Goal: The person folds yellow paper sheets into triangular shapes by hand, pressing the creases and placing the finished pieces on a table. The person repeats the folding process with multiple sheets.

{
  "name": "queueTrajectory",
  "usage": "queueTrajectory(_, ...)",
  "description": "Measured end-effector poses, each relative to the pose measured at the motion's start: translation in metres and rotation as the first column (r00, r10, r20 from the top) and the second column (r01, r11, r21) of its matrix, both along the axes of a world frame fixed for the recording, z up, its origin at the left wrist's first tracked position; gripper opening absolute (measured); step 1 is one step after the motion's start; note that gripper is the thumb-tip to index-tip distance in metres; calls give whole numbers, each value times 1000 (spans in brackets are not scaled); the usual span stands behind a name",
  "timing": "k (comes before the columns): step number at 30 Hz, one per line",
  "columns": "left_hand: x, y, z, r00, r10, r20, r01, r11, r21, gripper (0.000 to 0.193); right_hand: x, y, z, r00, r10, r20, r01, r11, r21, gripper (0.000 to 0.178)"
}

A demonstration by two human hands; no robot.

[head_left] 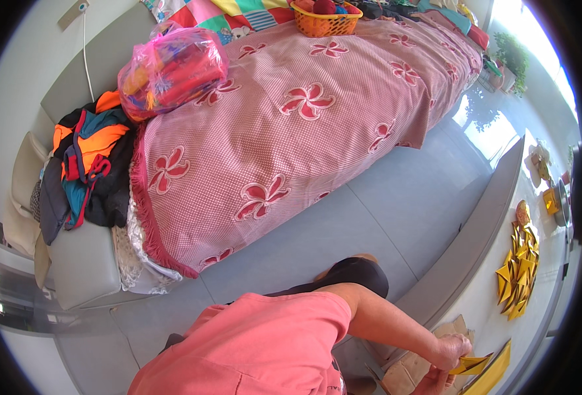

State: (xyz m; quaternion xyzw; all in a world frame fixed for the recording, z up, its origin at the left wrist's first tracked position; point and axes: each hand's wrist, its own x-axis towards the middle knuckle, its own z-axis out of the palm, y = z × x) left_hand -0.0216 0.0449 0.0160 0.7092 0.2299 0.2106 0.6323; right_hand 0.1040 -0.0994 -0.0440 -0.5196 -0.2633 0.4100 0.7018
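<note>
My left hand (451, 349) comes in from the pink sleeve at the lower right, fingers closed on a piece of folded gold paper (471, 365). Just below it, partly cut off by the picture's edge, my right hand (432, 380) has its fingers at the same paper's near end and seems to pinch it. A larger gold sheet (495, 372) lies right beside the hands on the pale tabletop. Under the hands is a flattened piece of brown cardboard (406, 373). Farther along the table lies a pile of folded gold papers (521, 271).
A bed with a pink flowered cover (238, 151) fills the middle. On it are a pink plastic bag (176, 69) and a yellow basket (327, 25) of yarn balls. Clothes (87, 158) hang at the left. A metal bowl (563, 201) stands beyond the pile on the pale table (495, 243).
</note>
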Motion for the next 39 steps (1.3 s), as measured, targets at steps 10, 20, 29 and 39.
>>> queueTrajectory(10, -19, 7, 17, 999, -36, -16, 37, 999, 21, 14, -22, 0, 29, 991, -110, 81, 125, 972, -198, 12)
queueTrajectory(20, -3, 4, 6, 999, -50, -20, 50, 999, 9, 15, 4, -13, 8, 992, -42, -120, 31, 996, -89, 13)
queueTrajectory(29, 21, -8, -21, 1000, -17, 13, 18, 999, -31, 14, 15, -15, -4, 987, 3, -164, 2, 1000, 28, 13)
queueTrajectory(39, 4, 7, -4, 946, -270, -178, 283, 958, 52, 19, 6, -15, 14, 994, -80, -73, 77, 996, -41, 18)
